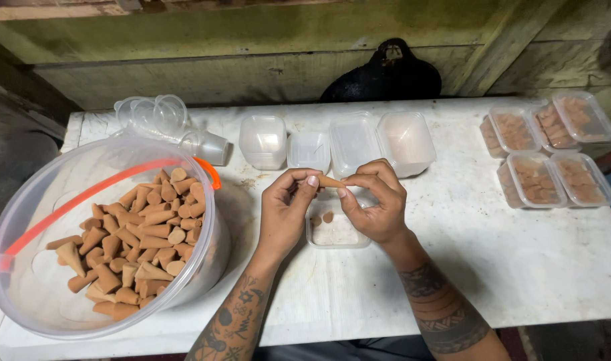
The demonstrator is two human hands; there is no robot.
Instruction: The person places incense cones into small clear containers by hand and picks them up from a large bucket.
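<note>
A brown cone [329,182] is being held level between the two hands, just above a small clear tray [335,230] on the white desk [519,254]. The left hand [286,207] is pinching the wide end with its fingers [311,182] clamped together on it, and the right hand [379,204] is pinching the pointed end the same way. The tray below is holding two cones so far, so the step in hand appears to be filling it one cone at a time, and it looks early in this tray.

To the left, a large clear bucket [25,220] with an orange handle is lying tilted toward the person and is holding a heap of loose cones [141,241]. Behind the hands, empty clear tubs [352,144] and lids are standing in a row, with a stack of clear cups [158,117] lying on its side near the bucket. At the far right, four lidded tubs [552,157] already filled with cones are sitting together. A black bag [385,77] is resting against the wooden wall.

The next move probably calls for lowering the cone into the tray beside the two already there, keeping it neatly aligned, then reaching left to the bucket for another.
</note>
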